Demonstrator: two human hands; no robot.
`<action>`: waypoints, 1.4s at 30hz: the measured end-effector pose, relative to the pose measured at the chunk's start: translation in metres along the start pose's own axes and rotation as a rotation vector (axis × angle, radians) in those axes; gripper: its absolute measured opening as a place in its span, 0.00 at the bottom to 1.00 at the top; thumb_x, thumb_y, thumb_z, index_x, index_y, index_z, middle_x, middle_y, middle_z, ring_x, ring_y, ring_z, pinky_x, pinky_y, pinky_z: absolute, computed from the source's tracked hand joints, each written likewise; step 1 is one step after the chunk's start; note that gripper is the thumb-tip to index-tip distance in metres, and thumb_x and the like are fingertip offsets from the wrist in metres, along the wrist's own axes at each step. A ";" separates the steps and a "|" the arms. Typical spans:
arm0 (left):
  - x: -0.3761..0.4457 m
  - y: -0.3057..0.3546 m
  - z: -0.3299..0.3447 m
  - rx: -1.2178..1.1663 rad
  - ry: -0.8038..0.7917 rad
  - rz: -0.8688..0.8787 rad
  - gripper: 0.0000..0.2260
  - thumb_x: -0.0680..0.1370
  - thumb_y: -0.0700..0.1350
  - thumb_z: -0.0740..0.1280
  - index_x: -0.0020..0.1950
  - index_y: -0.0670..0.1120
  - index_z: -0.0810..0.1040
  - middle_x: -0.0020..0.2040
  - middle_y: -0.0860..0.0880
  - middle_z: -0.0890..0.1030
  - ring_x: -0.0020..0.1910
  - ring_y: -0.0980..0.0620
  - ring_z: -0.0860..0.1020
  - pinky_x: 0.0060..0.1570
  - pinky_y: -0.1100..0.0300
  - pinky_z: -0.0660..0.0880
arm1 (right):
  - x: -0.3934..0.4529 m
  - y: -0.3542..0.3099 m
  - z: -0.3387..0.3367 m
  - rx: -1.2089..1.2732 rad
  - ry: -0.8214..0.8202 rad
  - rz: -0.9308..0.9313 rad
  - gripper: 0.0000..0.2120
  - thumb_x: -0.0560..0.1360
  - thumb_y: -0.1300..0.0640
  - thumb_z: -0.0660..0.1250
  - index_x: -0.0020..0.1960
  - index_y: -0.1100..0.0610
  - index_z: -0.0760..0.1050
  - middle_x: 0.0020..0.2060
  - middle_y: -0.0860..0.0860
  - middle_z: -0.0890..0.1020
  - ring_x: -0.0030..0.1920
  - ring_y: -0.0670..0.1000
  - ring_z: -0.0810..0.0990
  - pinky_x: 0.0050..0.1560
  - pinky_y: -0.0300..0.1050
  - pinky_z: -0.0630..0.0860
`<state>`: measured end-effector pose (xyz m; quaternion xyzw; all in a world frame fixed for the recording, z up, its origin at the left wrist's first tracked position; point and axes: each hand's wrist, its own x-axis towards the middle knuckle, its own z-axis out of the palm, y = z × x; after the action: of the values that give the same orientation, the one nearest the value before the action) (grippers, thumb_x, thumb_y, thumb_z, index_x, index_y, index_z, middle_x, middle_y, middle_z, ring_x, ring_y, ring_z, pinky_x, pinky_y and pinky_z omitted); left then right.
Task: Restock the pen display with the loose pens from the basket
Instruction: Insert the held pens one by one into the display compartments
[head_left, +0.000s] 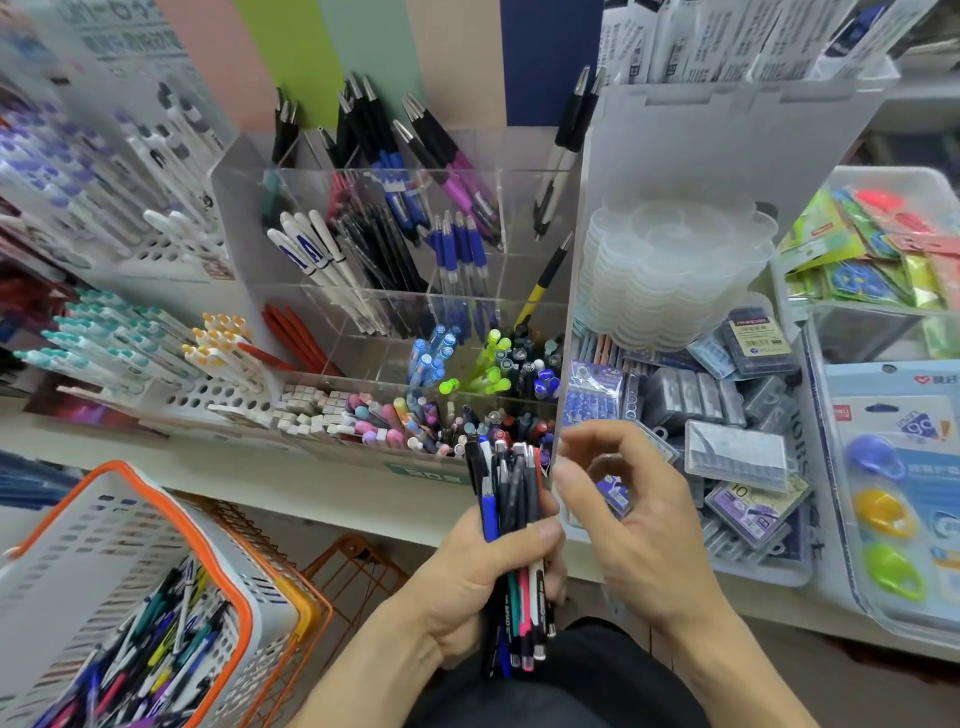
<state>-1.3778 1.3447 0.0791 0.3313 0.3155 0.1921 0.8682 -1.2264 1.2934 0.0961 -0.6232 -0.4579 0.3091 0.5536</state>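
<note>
1. The left hand (483, 566) grips a bunch of pens (511, 525), standing up, tips high.
2. The right hand (623, 509) is just beside the bunch, fingers curled, holding nothing.
3. The pen display (395, 270) stands straight ahead, just past the pens.
4. The basket (156, 519) of loose pens sits low on the left.

A single wide-angle camera is sitting on the person's head, looking forward and steeply down at the shelf (322, 499) from close range. The clear acrylic pen display (363, 332) is filling the middle of the view, with straight edges bending toward the frame's borders. The white basket (171, 525) is lying low at the left, nearer the lens.
</note>
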 end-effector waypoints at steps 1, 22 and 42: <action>0.000 -0.001 -0.001 0.020 -0.035 -0.015 0.15 0.71 0.45 0.78 0.50 0.43 0.75 0.34 0.45 0.73 0.30 0.47 0.75 0.37 0.55 0.74 | 0.004 0.000 -0.002 -0.016 -0.010 0.036 0.10 0.75 0.44 0.67 0.55 0.43 0.78 0.50 0.42 0.81 0.52 0.50 0.81 0.53 0.45 0.77; 0.004 0.008 0.006 0.346 -0.310 -0.210 0.11 0.78 0.38 0.68 0.60 0.41 0.74 0.35 0.41 0.76 0.37 0.43 0.76 0.49 0.49 0.75 | 0.033 -0.001 -0.026 0.223 -0.110 0.181 0.04 0.78 0.63 0.66 0.45 0.57 0.75 0.45 0.50 0.87 0.38 0.46 0.80 0.42 0.38 0.76; 0.011 0.013 0.008 -0.435 0.133 -0.031 0.37 0.44 0.59 0.85 0.47 0.43 0.84 0.36 0.44 0.77 0.32 0.48 0.78 0.34 0.55 0.79 | -0.011 -0.012 -0.013 0.163 -0.366 -0.142 0.05 0.72 0.66 0.69 0.44 0.57 0.76 0.62 0.51 0.81 0.57 0.59 0.83 0.61 0.62 0.76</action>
<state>-1.3664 1.3564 0.0884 0.1178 0.3283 0.2638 0.8993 -1.2214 1.2778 0.1089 -0.4759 -0.5673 0.4133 0.5299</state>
